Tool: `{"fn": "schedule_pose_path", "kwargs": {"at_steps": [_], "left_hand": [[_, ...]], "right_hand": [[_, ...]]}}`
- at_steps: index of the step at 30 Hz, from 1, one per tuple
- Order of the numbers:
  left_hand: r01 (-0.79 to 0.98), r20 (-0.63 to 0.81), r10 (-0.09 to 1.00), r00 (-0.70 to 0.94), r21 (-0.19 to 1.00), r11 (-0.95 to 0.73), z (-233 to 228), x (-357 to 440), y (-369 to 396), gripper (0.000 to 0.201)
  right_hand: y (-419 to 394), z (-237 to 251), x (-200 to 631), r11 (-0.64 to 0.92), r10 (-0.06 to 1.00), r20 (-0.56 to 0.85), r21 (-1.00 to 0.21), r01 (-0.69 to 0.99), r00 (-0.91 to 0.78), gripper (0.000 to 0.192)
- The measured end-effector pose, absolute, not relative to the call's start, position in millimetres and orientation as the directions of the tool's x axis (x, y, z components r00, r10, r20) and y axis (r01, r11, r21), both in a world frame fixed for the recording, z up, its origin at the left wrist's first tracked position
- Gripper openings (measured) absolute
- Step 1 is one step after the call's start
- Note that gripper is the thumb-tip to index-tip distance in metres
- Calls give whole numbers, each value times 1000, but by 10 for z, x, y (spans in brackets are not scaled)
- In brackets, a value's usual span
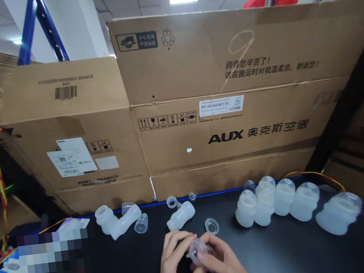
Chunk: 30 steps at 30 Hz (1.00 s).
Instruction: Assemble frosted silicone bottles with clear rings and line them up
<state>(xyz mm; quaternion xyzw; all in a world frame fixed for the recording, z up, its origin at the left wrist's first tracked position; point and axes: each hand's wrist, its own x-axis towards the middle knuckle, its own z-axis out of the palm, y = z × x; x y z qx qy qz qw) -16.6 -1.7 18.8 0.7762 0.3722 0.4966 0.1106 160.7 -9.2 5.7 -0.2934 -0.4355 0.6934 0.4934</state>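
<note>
My left hand [179,261] and my right hand [221,255] meet at the front middle of the table, their fingers closed round a small translucent bottle nipple [198,250]. It has a round flange with a short tip at its left side. My fingers hide part of it. Just beyond my right hand lies a clear bottle ring [212,226]. A frosted small bottle [180,216] rests on its side behind my left hand. Farther back are another ring [171,202] and a small clear piece [192,196].
Several capped frosted bottles [285,197] stand grouped at the right. At the left lie uncapped bottles [126,221] and clear caps [141,223]. A cardboard wall [171,155] closes off the back of the black table [125,272]. Blurred blocks cover something at far left.
</note>
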Motion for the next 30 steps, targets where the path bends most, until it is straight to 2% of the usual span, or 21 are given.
{"fn": "schedule_pose_path", "kwargs": {"at_steps": [2,5,7,9,11,14,17,20,22,25,28,30], "left_hand": [[486,693,671,264,505,-713,165,-205,-9,51],[467,664,713,226,569,-677,182,-245,-17,58],[415,647,731,216,617,-668,226,-257,-20,43],[361,662,706,251,613,-703,281,-266,-13,24],[340,694,654,301,562,-754,332,-285,0,15],[432,716,586,381,422,-797,392,-343,5,16],[527,678,557,480,285,-800,414,-405,-25,10],[520,618,571,540,288,-804,391,-428,-73,23],[505,607,579,545,314,-804,367,-427,-87,28],[565,654,599,461,305,-767,338,-430,-34,7],[731,707,651,276,285,-620,283,-444,122,46],[836,709,693,134,295,-463,222,-451,252,60]], "right_hand": [[-77,37,1612,-188,941,-4,-836,-515,-338,53],[-54,63,1671,-136,956,28,-839,-527,-291,66],[-29,81,1724,-115,948,42,-878,-465,-315,62],[2,71,1762,-108,929,53,-908,-404,-367,55],[27,26,1771,-101,916,57,-925,-366,-398,54],[19,-49,1759,-41,932,67,-956,-289,-355,56],[-60,-45,1794,32,937,68,-993,-110,-344,57],[-146,76,1887,-49,905,-72,-997,65,-420,48],[-160,191,1937,-79,877,-110,-993,86,-469,43],[-107,296,1951,-47,848,-47,-999,14,-528,41],[-34,221,1920,-119,865,-88,-992,-31,-494,48],[-9,99,1896,-168,883,-127,-985,-51,-452,54]]}}
